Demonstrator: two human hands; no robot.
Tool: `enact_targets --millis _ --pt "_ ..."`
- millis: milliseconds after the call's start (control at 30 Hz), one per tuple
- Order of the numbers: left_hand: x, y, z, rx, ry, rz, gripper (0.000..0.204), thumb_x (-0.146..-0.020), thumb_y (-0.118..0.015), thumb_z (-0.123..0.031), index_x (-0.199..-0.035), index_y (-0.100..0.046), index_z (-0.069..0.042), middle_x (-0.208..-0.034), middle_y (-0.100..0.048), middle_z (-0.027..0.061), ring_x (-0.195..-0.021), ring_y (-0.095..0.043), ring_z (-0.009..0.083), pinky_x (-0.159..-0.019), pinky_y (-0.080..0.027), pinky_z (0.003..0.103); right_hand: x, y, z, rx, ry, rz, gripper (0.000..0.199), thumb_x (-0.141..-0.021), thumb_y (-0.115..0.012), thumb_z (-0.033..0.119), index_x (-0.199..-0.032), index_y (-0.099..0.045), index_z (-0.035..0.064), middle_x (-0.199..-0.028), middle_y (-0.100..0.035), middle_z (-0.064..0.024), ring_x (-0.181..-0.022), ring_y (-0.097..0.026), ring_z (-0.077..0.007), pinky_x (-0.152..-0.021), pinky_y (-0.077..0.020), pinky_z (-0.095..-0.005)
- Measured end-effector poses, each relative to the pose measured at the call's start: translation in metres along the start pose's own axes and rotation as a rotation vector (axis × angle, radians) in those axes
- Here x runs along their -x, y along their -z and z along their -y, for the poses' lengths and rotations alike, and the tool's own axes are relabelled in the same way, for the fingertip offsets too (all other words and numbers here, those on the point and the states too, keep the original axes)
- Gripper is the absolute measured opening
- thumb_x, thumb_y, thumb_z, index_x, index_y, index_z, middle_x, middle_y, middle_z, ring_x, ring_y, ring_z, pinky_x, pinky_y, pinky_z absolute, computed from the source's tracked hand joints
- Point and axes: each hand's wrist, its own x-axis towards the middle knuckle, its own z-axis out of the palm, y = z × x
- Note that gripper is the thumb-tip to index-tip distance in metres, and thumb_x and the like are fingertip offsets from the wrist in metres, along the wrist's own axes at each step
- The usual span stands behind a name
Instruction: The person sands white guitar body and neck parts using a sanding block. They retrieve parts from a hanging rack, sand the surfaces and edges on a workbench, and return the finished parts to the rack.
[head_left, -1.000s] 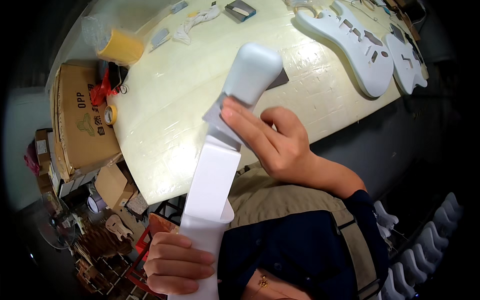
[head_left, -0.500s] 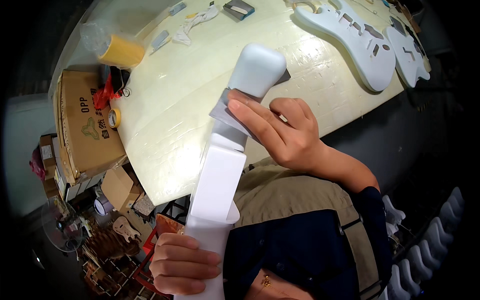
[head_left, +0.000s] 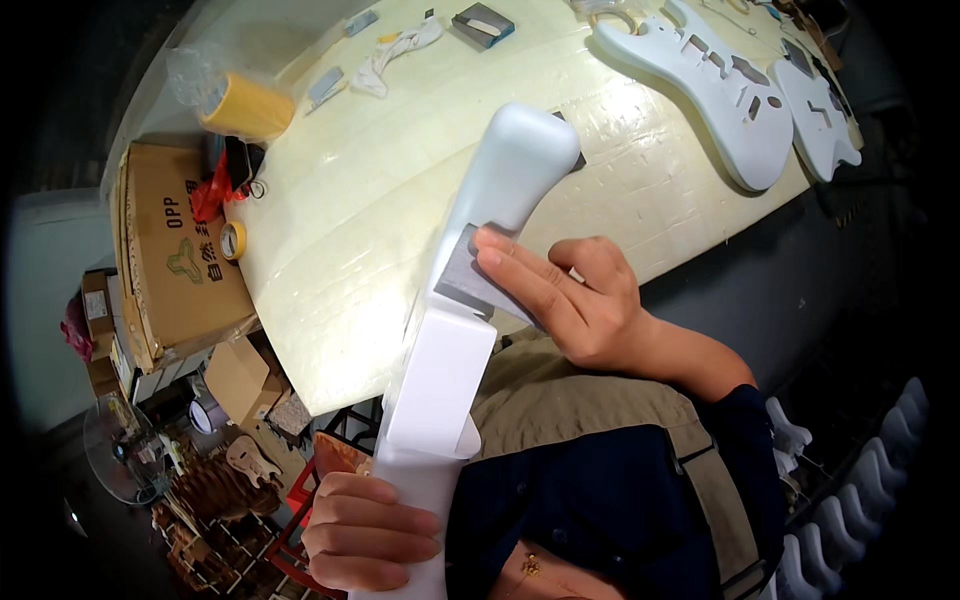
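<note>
You've got the white-primed guitar neck (head_left: 455, 330) held up over the near edge of the desk (head_left: 370, 200), headstock end pointing away from you, heel end down by your lap.

Left hand (head_left: 368, 530): fingers wrapped tight round the heel end, clamped on it and carrying the weight.

Right hand (head_left: 570, 300): fingers flat, pressing a small grey sanding pad (head_left: 475, 280) against the neck just below the headstock. It grips only the pad, pinned between fingertips and neck.

The hands are well apart, one at each end of the neck.

Step, as I read it: sanding the primer coat, working the transition under the headstock. The lower section looks smooth and even from here, but I can't judge the finish quality.

The next move calls for light, even pressure along the curve. Keep the pad flat so you don't cut through the primer on the edges, and keep the left grip firm so the neck doesn't twist.

Around you: the desk has a cream padded top. At its far right lie two white-primed guitar bodies (head_left: 720, 85). At the far left are a yellow tape roll (head_left: 248, 107) and a smaller tape roll (head_left: 234, 240). A brown cardboard box (head_left: 180, 260) sits beside the left edge. Small grey pads and a pale rag lie near the far edge.
</note>
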Motion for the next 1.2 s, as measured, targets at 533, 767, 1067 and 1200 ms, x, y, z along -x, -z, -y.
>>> enact_targets --millis 533,767,1067,1200 --pt "-0.007 0.006 -0.001 -0.092 0.053 0.078 0.022 -0.095 -0.042 -0.034 -0.08 -0.041 -0.017 -0.061 -0.051 -0.0058 -0.061 -0.053 0.0104 -0.078 -0.039 0.03 -0.001 -0.005 -0.005 0.002 0.007 0.024 0.044 -0.074 -0.066 0.009 -0.117 -0.059 0.0054 -0.111 -0.066 -0.0031 -0.068 -0.041 -0.0117 -0.061 -0.034 -0.0212" --pt "-0.012 0.009 0.001 -0.096 0.008 0.061 0.028 -0.078 -0.072 -0.026 -0.084 -0.047 -0.016 -0.066 -0.062 -0.0051 -0.066 -0.064 0.0116 -0.073 -0.046 0.028 -0.033 0.007 -0.04 -0.086 -0.042 -0.221 0.04 -0.077 -0.06 0.005 -0.117 -0.058 0.0007 -0.114 -0.065 -0.0061 -0.072 -0.043 -0.0137 -0.065 -0.0377 -0.0226" --pt "-0.007 0.008 -0.007 -0.074 0.129 0.048 0.02 -0.096 -0.042 -0.032 -0.082 -0.042 -0.017 -0.063 -0.053 -0.004 -0.063 -0.055 0.0118 -0.079 -0.04 0.031 -0.002 0.005 -0.013 -0.167 0.089 0.05 0.03 -0.073 -0.066 0.009 -0.103 -0.065 0.0036 -0.111 -0.065 -0.0097 -0.056 -0.044 -0.0157 -0.051 -0.0386 -0.0236" --pt "0.0 0.006 0.001 -0.055 0.07 -0.014 0.021 -0.096 -0.042 -0.032 -0.081 -0.042 -0.017 -0.062 -0.052 -0.0044 -0.062 -0.054 0.0115 -0.078 -0.04 0.03 -0.006 -0.007 -0.009 -0.202 0.068 -0.048 0.032 -0.069 -0.07 0.012 -0.1 -0.067 0.0071 -0.108 -0.067 -0.0075 -0.057 -0.043 -0.0136 -0.048 -0.0348 -0.0227"
